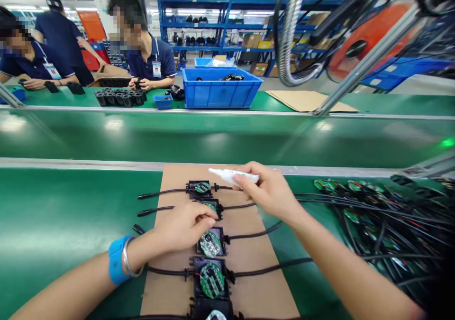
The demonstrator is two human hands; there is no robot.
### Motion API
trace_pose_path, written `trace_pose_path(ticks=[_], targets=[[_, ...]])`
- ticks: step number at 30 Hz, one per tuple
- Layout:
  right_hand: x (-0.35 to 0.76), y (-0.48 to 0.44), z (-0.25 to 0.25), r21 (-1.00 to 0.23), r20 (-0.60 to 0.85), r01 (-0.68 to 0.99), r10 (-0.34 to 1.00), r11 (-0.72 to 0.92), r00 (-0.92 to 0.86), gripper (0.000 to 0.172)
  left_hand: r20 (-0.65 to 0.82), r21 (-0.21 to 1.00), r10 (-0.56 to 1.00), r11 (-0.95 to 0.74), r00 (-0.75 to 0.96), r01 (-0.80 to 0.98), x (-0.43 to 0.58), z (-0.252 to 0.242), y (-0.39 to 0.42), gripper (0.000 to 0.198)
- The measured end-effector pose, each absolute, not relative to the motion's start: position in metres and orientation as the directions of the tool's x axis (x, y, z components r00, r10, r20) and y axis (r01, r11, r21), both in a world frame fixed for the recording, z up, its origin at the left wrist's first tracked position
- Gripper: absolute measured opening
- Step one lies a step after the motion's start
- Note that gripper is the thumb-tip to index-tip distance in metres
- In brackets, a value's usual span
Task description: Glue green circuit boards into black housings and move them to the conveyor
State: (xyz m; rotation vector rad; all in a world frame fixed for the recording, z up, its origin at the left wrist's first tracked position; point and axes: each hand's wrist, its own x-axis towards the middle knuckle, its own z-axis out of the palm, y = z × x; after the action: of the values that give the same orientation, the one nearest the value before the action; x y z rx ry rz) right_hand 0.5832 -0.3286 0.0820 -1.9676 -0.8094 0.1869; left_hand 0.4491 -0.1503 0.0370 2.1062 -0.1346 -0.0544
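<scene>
Several black housings with round green circuit boards stand in a column on a brown cardboard sheet (256, 282), cables running out both sides. My left hand (186, 225) reaches over the second and third housings, fingers curled down at the second board; whether it pinches anything is hidden. In my right hand (266, 187) is a small white tube (231, 175), held above the cardboard with its thin tip pointing left. The farthest housing (201, 188) lies below the tip. Nearer me are the third board (210, 244) and the fourth board (212, 280), both uncovered.
Tangled black cables (384, 225) with green boards lie at the right. Across the green bench are a blue bin (222, 90), a small blue tray (163, 103), black parts (120, 98) and cardboard (309, 101). Other people are at the back left. A metal hose (287, 40) hangs above.
</scene>
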Motion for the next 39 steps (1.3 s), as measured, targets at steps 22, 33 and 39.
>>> trace_pose_path(ticks=[22,33,39], targets=[[0.648,-0.229,0.097,-0.522,-0.268,0.714,0.885,-0.466,0.382,0.014,0.247,0.265,-0.26,-0.908,0.934,-0.323,0.442,-0.003,-0.136,0.044],[0.644,-0.224,0.098,-0.468,-0.231,0.798,0.924,-0.379,0.303,0.012,0.264,0.26,-0.256,-0.909,0.93,-0.324,0.443,-0.003,-0.135,0.043],[0.643,-0.223,0.098,-0.456,-0.206,0.82,0.937,-0.346,0.28,0.012,0.27,0.255,-0.259,-0.91,0.928,-0.328,0.442,-0.004,-0.135,0.043]])
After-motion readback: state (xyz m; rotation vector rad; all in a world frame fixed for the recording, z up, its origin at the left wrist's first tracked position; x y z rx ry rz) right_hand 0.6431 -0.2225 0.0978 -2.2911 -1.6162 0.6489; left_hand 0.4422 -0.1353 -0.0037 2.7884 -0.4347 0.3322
